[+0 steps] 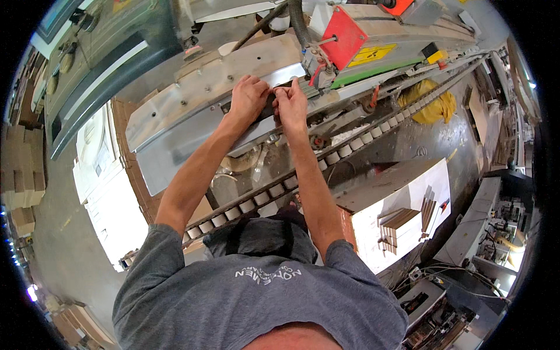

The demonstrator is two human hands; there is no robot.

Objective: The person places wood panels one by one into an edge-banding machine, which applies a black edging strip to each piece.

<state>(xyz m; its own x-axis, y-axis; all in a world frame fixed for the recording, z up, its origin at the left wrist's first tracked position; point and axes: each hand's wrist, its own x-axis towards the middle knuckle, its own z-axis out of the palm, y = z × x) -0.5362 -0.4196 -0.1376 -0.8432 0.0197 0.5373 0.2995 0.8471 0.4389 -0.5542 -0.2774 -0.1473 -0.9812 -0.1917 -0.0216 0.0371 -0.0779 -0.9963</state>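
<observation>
**Fingers of both hands meet on a dark strip at the machine's edge**

The fingers (279, 93) of both hands are pressed together on a small dark flat strip (284, 88) that lies on the lower edge of the long silver metal guard plate (175, 116) of the machine. The left hand (248, 98) is curled, its fingertips bent down over the left part of the strip. The right hand (291, 104) pinches the right part, thumb and forefinger closed on it. The two hands touch each other at the knuckles.

The strip lies directly under the fingertips, not beside them. Its long axis seems to follow the edge of the guard plate, rising to the right toward the red flat metal flap (345, 36). How far it continues below the hands I cannot tell, because the hands hide it. Both hands are equally near; only the right one reaches the end that points toward the flap.

Below the forearms a row of small white rollers on a dark chain track (274, 189) runs parallel to the same edge. A crumpled yellow cloth (433, 100) lies well apart, on the right.
</observation>
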